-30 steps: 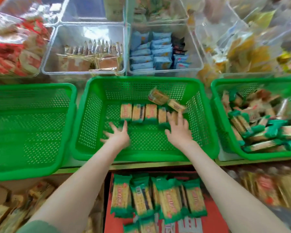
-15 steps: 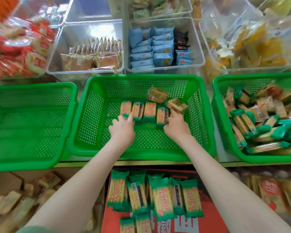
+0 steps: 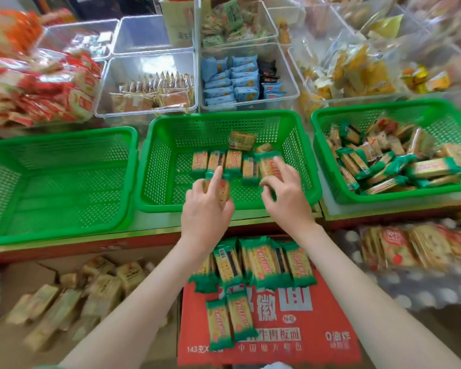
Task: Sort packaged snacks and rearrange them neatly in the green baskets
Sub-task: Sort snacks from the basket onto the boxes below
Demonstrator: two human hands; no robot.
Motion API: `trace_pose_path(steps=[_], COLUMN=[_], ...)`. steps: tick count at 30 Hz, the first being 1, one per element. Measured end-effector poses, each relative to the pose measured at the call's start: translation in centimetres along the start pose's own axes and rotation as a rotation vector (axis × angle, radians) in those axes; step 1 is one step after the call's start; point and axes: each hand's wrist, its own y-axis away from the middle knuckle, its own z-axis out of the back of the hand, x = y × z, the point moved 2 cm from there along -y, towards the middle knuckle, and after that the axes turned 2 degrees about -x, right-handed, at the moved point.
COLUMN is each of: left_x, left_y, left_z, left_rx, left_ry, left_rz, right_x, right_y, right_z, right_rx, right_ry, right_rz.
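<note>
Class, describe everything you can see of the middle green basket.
The middle basket is green plastic, rectangular, with latticed walls and floor and a smooth rim. It stands upright on the counter between the left basket and right basket. Inside, a row of cracker packs lies across its floor, two brown packs behind. The left hand grips a front pack; the right hand grips the end pack.

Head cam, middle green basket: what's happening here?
A person is lining up green-wrapped cracker packs in the middle green basket. The left hand holds one loose pack just in front of the row of packs. The right hand pinches the end pack at the row's right. The right basket holds a jumbled pile, not yet sorted.
</note>
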Motion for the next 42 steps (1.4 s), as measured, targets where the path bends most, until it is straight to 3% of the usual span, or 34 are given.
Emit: trace_pose_path(steps=[6,13,18,22,27,31,37,42], left_x=[2.7,8.6,11.3,11.7,9.5,5.9,0.0,0.2], left_y=[10.3,20.7,23.0,23.1,22.6,21.5,15.9,6.1], left_z=[-0.5,-5.9,-8.6,-11.0,-12.1,-10.1,-4.2,-1.2], left_rx=[0.049,0.277,0.394,0.446,0.452,0.432,0.156,-0.038], left_ry=[0.117,0.1,0.056,0.046,0.064,-0.013,0.163,0.13], left_rz=[0.007,0.289,0.476,0.509,0.483,0.429,0.08,-0.155], right_x=[2.1,0.0,-2.4,-3.1,-2.3,-1.8,-0.9,-0.7], right_y=[10.5,25.1,31.0,31.1,28.8,26.6,19.5,9.6], right_z=[1.5,-0.1,-2.9,-6.2,-8.2,-5.8,0.3,2.4], right_rx=[-0.076,-0.003,0.218,0.435,0.57,0.403,0.226,0.165], right_ry=[-0.026,-0.048,-0.006,-0.038,-0.087,-0.014,-0.19,-0.331], right_rz=[-0.041,-0.324,-0.502,-0.497,-0.457,-0.334,-0.177,-0.123])
